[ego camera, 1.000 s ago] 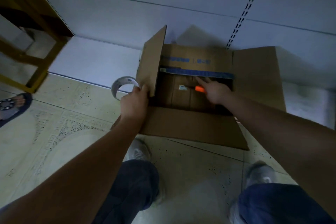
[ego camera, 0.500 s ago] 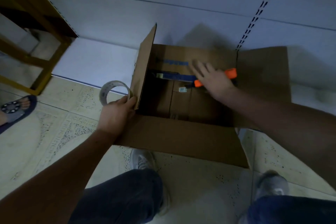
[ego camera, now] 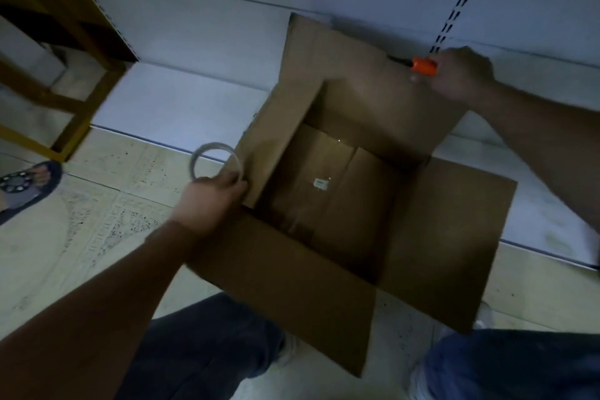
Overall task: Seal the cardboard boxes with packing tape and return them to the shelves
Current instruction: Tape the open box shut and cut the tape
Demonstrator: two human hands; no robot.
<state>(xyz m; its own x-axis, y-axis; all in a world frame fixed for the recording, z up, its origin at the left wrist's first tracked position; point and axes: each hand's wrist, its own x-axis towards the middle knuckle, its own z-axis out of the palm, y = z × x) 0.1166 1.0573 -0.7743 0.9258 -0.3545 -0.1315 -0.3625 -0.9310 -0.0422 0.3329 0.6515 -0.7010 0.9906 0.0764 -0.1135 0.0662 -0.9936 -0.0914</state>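
An open cardboard box (ego camera: 292,273) stands on the tiled floor in front of me, its flaps spread out and its inside bare apart from a small label. My left hand (ego camera: 211,201) holds a roll of clear packing tape (ego camera: 216,159) and grips the lower edge of the box's raised left flap. My right hand (ego camera: 461,75) grips an orange-handled cutter (ego camera: 423,66) over the far flap, at the box's top right corner.
A pale shelf base (ego camera: 181,101) and wall panel with a slotted upright (ego camera: 461,0) rise right behind the box. A yellow-brown rack (ego camera: 74,52) stands at far left. Another person's sandalled foot (ego camera: 26,185) is at the left edge. My knees are at the bottom.
My right hand lifted out of the box with the orange cutter and moved to the far right corner. The far flap swung inward over the opening. The box turned slightly; my left hand kept its hold.
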